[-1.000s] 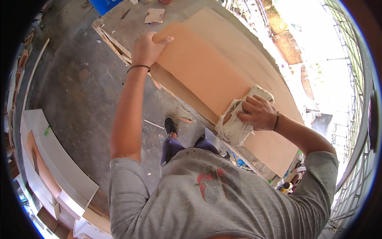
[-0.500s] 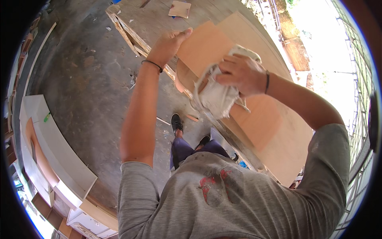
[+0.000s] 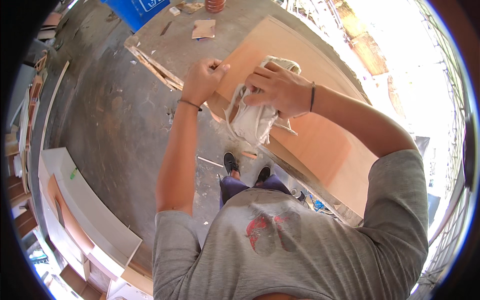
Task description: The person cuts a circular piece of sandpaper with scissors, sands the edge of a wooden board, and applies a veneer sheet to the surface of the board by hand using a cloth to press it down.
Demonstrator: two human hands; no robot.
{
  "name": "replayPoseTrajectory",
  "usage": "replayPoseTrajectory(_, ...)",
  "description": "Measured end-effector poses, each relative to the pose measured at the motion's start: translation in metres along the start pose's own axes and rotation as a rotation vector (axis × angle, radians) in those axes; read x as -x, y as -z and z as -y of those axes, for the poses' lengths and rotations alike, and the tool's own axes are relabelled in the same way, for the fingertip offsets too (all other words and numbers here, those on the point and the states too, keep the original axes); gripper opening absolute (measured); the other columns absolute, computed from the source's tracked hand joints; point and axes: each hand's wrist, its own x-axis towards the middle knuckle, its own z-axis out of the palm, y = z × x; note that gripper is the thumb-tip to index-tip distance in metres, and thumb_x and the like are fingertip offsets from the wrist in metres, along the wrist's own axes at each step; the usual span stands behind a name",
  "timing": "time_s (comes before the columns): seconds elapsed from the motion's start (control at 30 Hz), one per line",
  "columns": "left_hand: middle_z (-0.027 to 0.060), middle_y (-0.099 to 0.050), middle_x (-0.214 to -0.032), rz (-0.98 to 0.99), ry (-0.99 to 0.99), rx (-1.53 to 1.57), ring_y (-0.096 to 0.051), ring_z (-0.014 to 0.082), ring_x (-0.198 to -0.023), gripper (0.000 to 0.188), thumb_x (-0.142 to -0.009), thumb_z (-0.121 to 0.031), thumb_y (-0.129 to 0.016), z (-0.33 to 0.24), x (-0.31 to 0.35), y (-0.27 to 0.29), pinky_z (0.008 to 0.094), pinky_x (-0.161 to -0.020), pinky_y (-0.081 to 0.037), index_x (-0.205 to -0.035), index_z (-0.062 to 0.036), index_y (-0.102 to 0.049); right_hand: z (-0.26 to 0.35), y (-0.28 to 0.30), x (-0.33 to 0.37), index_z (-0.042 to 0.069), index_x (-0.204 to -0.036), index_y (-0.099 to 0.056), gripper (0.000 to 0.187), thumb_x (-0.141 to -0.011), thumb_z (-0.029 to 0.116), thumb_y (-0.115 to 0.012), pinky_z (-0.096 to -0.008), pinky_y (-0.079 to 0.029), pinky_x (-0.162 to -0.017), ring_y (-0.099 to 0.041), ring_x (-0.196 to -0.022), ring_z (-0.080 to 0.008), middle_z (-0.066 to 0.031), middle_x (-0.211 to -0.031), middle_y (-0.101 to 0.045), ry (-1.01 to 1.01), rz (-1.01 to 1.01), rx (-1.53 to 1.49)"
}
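Rag (image 3: 252, 122) slid toward left hand (image 3: 204, 81), clutched in right hand (image 3: 281, 91); left gripping board (image 3: 311, 142); blue bin (image 3: 131, 14), white print (image 3: 152, 4)

The worn grey-brown table (image 3: 172, 54) with a splintered wooden edge runs from eleven to four o'clock. From twelve to four lies a large, flat, tan board (image 3: 350, 189); near twelve, a reddish-brown round container (image 3: 215, 5); at half past eleven, a tan square piece (image 3: 204, 28); at eleven, a thin dark strip (image 3: 166, 28).
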Motion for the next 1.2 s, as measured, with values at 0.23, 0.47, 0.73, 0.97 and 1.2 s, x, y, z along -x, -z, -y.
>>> replayPoseTrajectory(0.23,0.0065,-0.056,-0.11,-0.182,0.0,-0.327,-0.045,0.0269,-0.111,0.035,-0.077,-0.04,-0.07,-0.01,0.031,-0.027,0.0464,-0.093,-0.03,-0.089,-0.0063,-0.07,0.053,0.005,0.095,0.025,-0.105,-0.059,0.056,-0.053,0.017,-0.079,-0.0437,-0.037,-0.092,-0.048,-0.112,-0.0253,-0.0048,-0.113,-0.053,-0.255,0.156,-0.066)
replayPoseTrajectory(0.47,0.007,-0.06,-0.099,-0.079,0.027,-0.168,-0.047,0.0275,-0.106,0.034,-0.077,-0.038,-0.071,-0.018,0.032,-0.025,0.0455,-0.092,-0.031,-0.084,-0.0052,-0.069,0.085,0.003,0.161,0.02,-0.094,-0.061,0.052,-0.045,0.021,-0.079,-0.043,-0.039,-0.09,-0.051,-0.105,-0.026,-0.006,-0.107,-0.055,-0.316,0.2,-0.076)
replayPoseTrajectory(0.73,0.01,-0.06,-0.099,-0.096,-0.005,-0.055,-0.046,0.0322,-0.107,0.03,-0.087,-0.03,-0.058,-0.015,0.031,-0.032,0.0482,-0.095,-0.03,-0.078,-0.004,-0.068,0.018,0.01,0.041,0.021,-0.092,-0.06,0.051,-0.045,0.021,-0.079,-0.0401,-0.04,-0.088,-0.048,-0.104,-0.025,-0.0057,-0.105,-0.051,-0.026,0.148,-0.037)
replayPoseTrajectory(0.97,0.0122,-0.059,-0.104,-0.063,0.069,-0.005,-0.044,0.0356,-0.11,0.045,-0.093,-0.039,-0.045,-0.021,0.027,-0.026,0.0489,-0.097,-0.028,-0.078,-0.0021,-0.067,-0.01,0.005,-0.014,0.021,-0.096,-0.059,0.055,-0.045,0.021,-0.08,-0.0387,-0.041,-0.085,-0.048,-0.103,-0.0246,-0.0052,-0.103,-0.05,0.071,0.099,-0.002)
replayPoseTrajectory(1.2,0.0143,-0.06,-0.101,-0.04,-0.014,0.054,-0.045,0.0378,-0.109,0.048,-0.095,-0.04,-0.04,0.001,0.022,-0.03,0.0497,-0.096,-0.029,-0.086,0.0013,-0.064,-0.021,0.004,-0.046,0.02,-0.099,-0.058,0.057,-0.047,0.02,-0.082,-0.0385,-0.041,-0.086,-0.048,-0.105,-0.0246,-0.0055,-0.105,-0.05,0.112,0.116,0.058)
